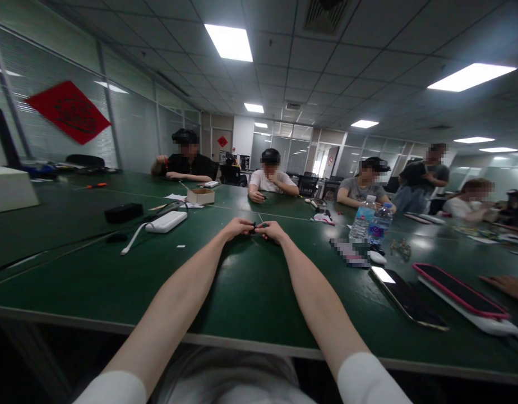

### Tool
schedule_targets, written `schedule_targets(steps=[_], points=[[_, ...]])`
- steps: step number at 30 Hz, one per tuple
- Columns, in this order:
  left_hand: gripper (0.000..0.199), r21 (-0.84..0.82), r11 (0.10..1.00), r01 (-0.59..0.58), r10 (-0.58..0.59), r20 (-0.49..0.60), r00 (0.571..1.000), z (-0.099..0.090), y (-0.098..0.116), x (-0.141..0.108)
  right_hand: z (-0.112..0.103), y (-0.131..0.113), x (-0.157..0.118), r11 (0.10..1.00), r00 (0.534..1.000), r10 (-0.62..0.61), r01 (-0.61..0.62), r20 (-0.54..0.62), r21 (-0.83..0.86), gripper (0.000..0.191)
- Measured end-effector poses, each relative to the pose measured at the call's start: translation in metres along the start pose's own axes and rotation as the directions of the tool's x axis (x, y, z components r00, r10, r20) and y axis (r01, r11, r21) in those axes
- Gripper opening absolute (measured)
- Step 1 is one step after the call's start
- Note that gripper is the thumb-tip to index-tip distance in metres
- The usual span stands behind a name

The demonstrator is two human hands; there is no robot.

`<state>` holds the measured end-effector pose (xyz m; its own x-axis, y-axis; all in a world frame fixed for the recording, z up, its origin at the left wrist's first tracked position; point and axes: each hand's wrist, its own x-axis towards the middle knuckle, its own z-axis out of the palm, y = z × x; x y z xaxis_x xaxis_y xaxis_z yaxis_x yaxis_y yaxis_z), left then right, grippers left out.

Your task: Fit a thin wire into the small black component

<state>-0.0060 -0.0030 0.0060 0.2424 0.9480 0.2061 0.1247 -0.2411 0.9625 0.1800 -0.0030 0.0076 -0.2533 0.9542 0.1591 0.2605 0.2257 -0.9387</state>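
Note:
Over the middle of the green table (pixel 250 292), both hands meet at a small black part (pixel 253 228). My left hand (pixel 237 228) pinches it from the left, thumb and fingers closed. From the right, my right hand (pixel 273 230) is closed too, its fingertips against or very near the same part. A thin pale sliver (pixel 260 217) sticks up by the right fingertips, and something dark green shows between those fingers. Both are too small to name, and the fingers hide much of what is held.
Left of my hands lie a white power strip (pixel 166 221) and a black box (pixel 123 212). An open cardboard box (pixel 200 196) stands beyond. On the right are water bottles (pixel 380 223) and phones (pixel 406 296). Several people sit around the table; another person's hand (pixel 509 287) rests at the right edge.

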Motion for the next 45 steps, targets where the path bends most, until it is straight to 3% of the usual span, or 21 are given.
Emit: schedule_targets(steps=[22, 33, 45], points=[[0.031, 0.096, 0.994, -0.052, 0.054, -0.018, 0.998, -0.001, -0.009, 0.008, 0.006, 0.002, 0.002, 0.993, 0.999, -0.03, 0.027, -0.027, -0.115, 0.018], [0.032, 0.077, 0.996, -0.036, 0.038, -0.022, 0.999, -0.003, -0.012, 0.01, 0.007, 0.011, 0.012, 0.989, 0.999, -0.046, 0.044, -0.016, -0.142, 0.021], [0.025, 0.013, 1.0, -0.005, 0.006, -0.08, 0.997, -0.001, -0.006, 0.007, 0.007, 0.004, 0.004, 0.992, 0.996, -0.085, 0.082, -0.029, -0.101, 0.024]])
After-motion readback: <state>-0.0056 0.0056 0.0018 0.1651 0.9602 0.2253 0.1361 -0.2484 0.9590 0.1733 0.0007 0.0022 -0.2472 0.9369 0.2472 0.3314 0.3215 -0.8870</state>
